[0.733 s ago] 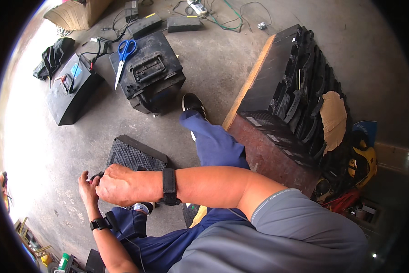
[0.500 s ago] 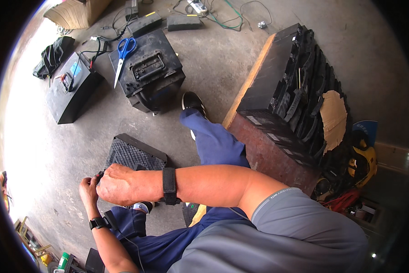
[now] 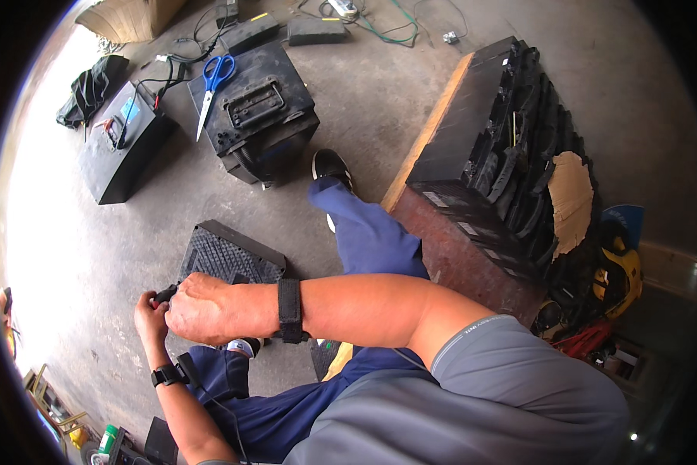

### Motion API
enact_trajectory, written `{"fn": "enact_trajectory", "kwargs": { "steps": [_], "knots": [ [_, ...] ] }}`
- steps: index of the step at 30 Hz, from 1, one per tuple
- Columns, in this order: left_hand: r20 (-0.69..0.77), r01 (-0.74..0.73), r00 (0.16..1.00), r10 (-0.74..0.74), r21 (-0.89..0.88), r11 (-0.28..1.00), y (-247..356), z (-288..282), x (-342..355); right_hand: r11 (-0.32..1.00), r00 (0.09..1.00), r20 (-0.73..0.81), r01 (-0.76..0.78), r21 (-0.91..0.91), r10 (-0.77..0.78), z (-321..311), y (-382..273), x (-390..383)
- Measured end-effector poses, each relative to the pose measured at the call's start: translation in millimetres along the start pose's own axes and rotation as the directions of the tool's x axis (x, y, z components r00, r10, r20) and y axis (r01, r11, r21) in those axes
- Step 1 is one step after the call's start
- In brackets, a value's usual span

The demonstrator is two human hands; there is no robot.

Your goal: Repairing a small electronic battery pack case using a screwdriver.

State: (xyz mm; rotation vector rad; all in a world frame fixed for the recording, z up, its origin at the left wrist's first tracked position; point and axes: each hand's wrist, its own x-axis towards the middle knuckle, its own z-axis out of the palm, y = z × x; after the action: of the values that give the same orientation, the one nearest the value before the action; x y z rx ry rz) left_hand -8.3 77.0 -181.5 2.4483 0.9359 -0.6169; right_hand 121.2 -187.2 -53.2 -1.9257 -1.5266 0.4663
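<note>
My left hand [image 3: 148, 316] is closed around a small dark object [image 3: 165, 296] with a bit of red on it. My right hand [image 3: 205, 308] is closed beside it at the same object, most of which its fingers hide. Just beyond both hands a black case [image 3: 232, 249] with a ridged face lies on the floor, partly hidden by my right forearm. My legs in blue trousers are spread on either side of it.
Scissors [image 3: 213, 89] rest on a black battery box [image 3: 275, 77]; another box [image 3: 127, 147] stands left, near cables and black blocks [image 3: 316, 32]. At right, stacked black cases [image 3: 472, 132] with cardboard [image 3: 569, 201] sit on a wooden-edged base [image 3: 480, 279]. Tools and clutter [image 3: 77, 426] lie lower left.
Both my hands and forearms have shifted slightly upward in the view, still together at the small dark object. The surroundings have shifted slightly with the camera.
</note>
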Motion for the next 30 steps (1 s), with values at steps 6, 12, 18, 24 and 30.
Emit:
{"fn": "enact_trajectory", "kwargs": {
  "steps": [6, 12, 18, 24, 30],
  "knots": [
    [-0.187, -0.023, 0.982, 0.004, -0.1, 0.995, -9, 5, 0, 1.0, 0.992, 0.122, -0.003, 0.011, 0.001, 18, 2, 13],
    [-0.119, 0.13, 0.984, -0.132, -0.023, 0.991, -7, 14, 5, 0.999, 0.971, 0.237, -0.038, -0.002, 0.037, 7, 6, 10],
    [-0.167, -0.048, 0.985, 0.045, -0.014, 0.999, 8, 2, -12, 1.0, 0.985, 0.172, 0.008, -0.01, -0.006, 5, 6, 7],
    [-0.096, 0.153, 0.984, -0.151, 0.006, 0.988, 22, -8, -13, 0.999, 0.997, 0.059, -0.051, 0.016, 0.05, -14, 17, 8],
    [-0.187, -0.072, 0.979, 0.075, 0.026, 0.997, 8, 3, -14, 0.996, 0.995, 0.047, -0.09, 0.002, 0.09, -24, 19, 7]
  ]
}}
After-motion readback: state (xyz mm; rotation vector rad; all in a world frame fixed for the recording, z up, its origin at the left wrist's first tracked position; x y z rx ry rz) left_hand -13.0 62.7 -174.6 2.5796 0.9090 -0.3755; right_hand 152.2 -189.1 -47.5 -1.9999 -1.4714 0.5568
